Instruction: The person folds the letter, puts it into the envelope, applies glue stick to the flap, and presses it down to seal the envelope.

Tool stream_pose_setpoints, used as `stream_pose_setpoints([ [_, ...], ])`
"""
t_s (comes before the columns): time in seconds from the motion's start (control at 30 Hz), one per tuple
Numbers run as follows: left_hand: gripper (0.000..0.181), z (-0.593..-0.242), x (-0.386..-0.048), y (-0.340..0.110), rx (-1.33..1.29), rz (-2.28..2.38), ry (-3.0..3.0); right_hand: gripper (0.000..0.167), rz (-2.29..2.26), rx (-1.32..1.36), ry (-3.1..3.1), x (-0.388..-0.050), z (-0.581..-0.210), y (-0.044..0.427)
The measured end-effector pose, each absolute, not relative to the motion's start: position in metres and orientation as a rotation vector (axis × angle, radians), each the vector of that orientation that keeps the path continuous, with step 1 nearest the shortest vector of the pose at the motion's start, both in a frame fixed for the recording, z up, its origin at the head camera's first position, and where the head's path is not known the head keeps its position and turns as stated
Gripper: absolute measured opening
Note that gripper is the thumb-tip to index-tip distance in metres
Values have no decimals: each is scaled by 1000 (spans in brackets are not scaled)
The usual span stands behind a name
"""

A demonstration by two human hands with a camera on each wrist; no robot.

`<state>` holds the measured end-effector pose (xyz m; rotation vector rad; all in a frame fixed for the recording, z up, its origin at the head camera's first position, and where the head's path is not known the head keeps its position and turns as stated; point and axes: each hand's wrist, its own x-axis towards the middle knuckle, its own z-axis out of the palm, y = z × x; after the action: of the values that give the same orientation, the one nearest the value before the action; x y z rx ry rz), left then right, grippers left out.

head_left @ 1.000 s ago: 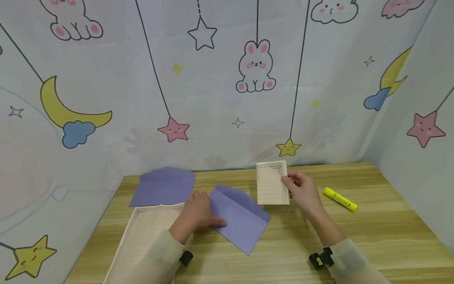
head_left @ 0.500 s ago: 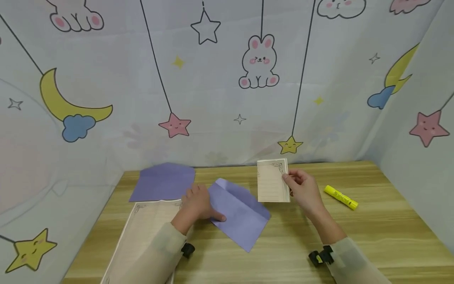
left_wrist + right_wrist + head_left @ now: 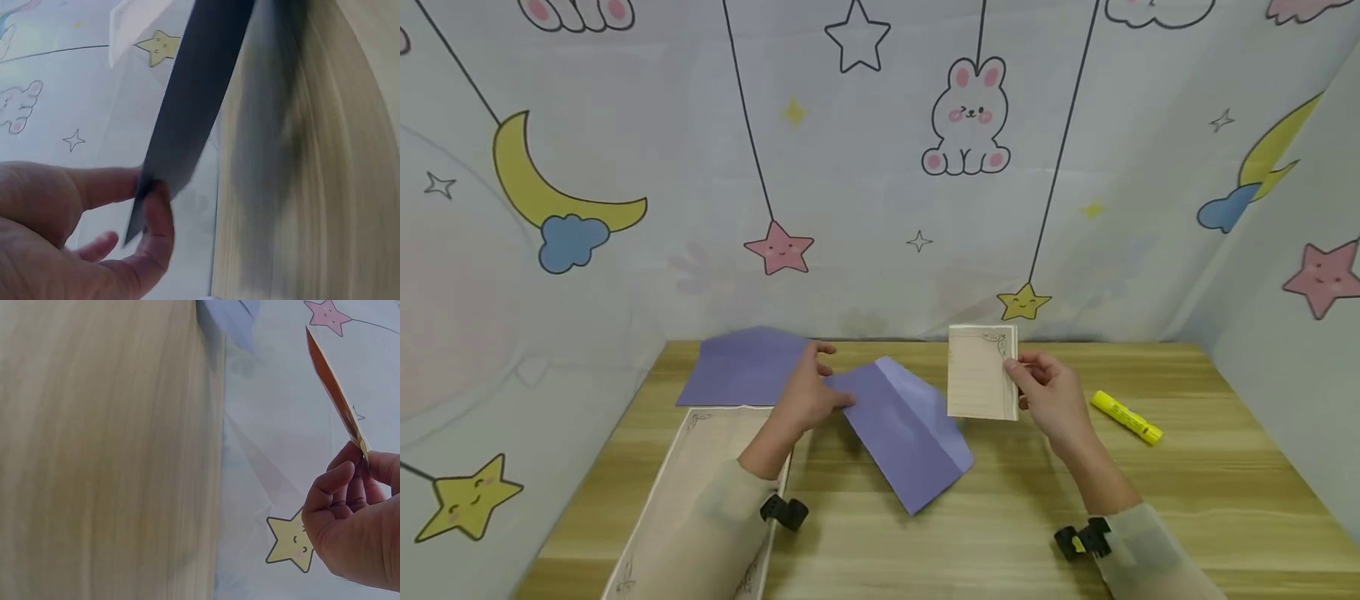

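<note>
A purple envelope (image 3: 904,442) is pinched at its left corner by the left hand (image 3: 805,392). In the left wrist view this envelope (image 3: 194,94) is seen edge-on, raised off the table, between thumb and finger of the left hand (image 3: 81,231). The right hand (image 3: 1060,408) pinches a folded sheet of cream lined paper (image 3: 979,375) by its right edge, upright above the table. From the right wrist view the folded paper (image 3: 334,387) looks thin, held between thumb and fingertips of the right hand (image 3: 356,519).
A second purple envelope (image 3: 745,367) lies at the back left of the wooden table (image 3: 1000,533). In front of it is a large cream lined sheet (image 3: 700,475), partly under the left forearm. A yellow stick (image 3: 1126,417) lies right of the right hand. A patterned curtain hangs behind.
The left hand has moved up and back, lifting the left part of the envelope and turning it. The right hand still holds the folded paper, nearly in place. The head view has tilted down slightly.
</note>
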<state>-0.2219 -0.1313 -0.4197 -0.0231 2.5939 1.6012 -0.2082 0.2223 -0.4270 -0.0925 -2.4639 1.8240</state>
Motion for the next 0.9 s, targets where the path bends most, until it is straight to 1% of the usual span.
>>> stream_pose_setpoints([
  [0.07, 82, -416, -224, -132, -91, 1781, 2478, 45, 1829, -90, -2463, -208, -426, 223],
  [0.1, 80, -415, -226, -132, -127, 1873, 2412, 44, 1830, -88, -2465, -208, -425, 223],
  [0.17, 73, -414, -228, -130, -179, 2023, 2302, 44, 1827, -78, -2471, -208, -424, 223],
  [0.27, 56, -413, -232, -127, -218, 2179, 2166, 42, 1814, -38, -2478, -207, -423, 223],
  [0.33, 51, -412, -232, -125, -224, 2239, 2112, 41, 1795, 8, -2481, -206, -422, 222],
  [0.43, 51, -409, -231, -122, -204, 2276, 2090, 40, 1737, 89, -2475, -205, -420, 221],
  [0.57, 51, -403, -228, -117, -173, 2295, 2097, 34, 1621, 164, -2411, -202, -417, 219],
  [0.73, 46, -398, -228, -110, -169, 2380, 2003, 25, 1529, 208, -2328, -198, -413, 216],
  [0.9, 45, -399, -228, -106, -170, 2434, 1878, 23, 1534, 236, -2379, -198, -415, 217],
])
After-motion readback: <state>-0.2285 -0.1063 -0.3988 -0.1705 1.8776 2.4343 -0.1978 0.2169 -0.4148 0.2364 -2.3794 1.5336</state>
